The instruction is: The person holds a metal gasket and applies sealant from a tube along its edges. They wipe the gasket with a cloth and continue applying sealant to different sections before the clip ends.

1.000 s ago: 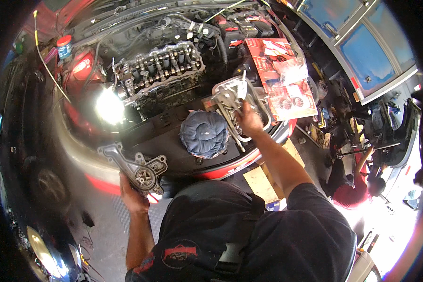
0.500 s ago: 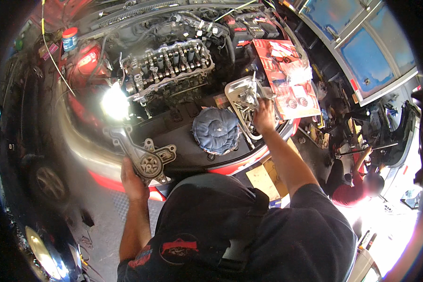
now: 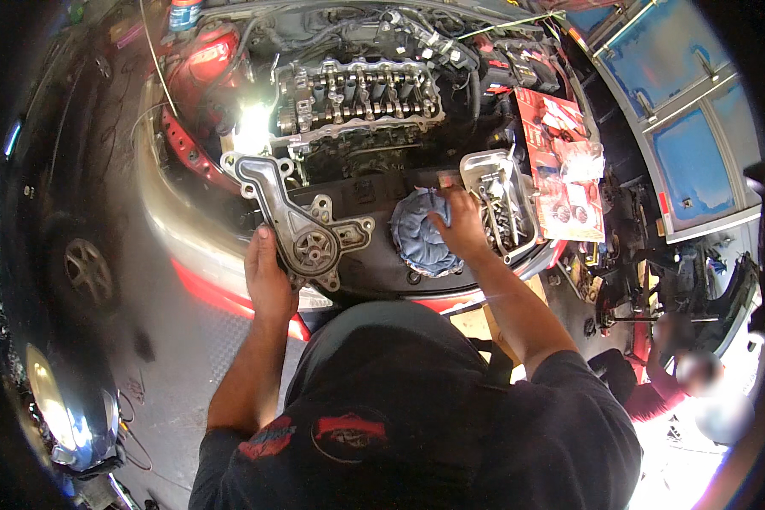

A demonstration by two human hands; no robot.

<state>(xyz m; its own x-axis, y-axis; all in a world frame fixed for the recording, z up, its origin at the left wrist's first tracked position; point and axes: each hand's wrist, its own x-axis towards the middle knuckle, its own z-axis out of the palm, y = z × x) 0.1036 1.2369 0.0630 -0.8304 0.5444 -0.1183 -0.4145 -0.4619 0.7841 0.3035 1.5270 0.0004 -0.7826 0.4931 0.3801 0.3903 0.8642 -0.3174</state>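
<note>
A grey cast-metal pump housing, with several bolt lugs and a round wheel-like piece at its near end, is tilted up over the front of the car. My left hand grips its lower left side, thumb along the edge. My right hand is over the right side of a round, puckered blue cloth pad, thumb and fingers apart. Whether it presses on the cloth is unclear. Just right of this hand, a metal tray holds several bolts and small metal parts.
Beyond the front panel lies an opened engine with exposed camshafts. A bright work light glares at its left. Red printed packaging lies right of the tray. Another person is at far right, near a blue-paned door.
My right hand has left the tray of bolts and moved left to the blue pad. My left hand still holds the pump housing, now raised more into view. The view has shifted.
</note>
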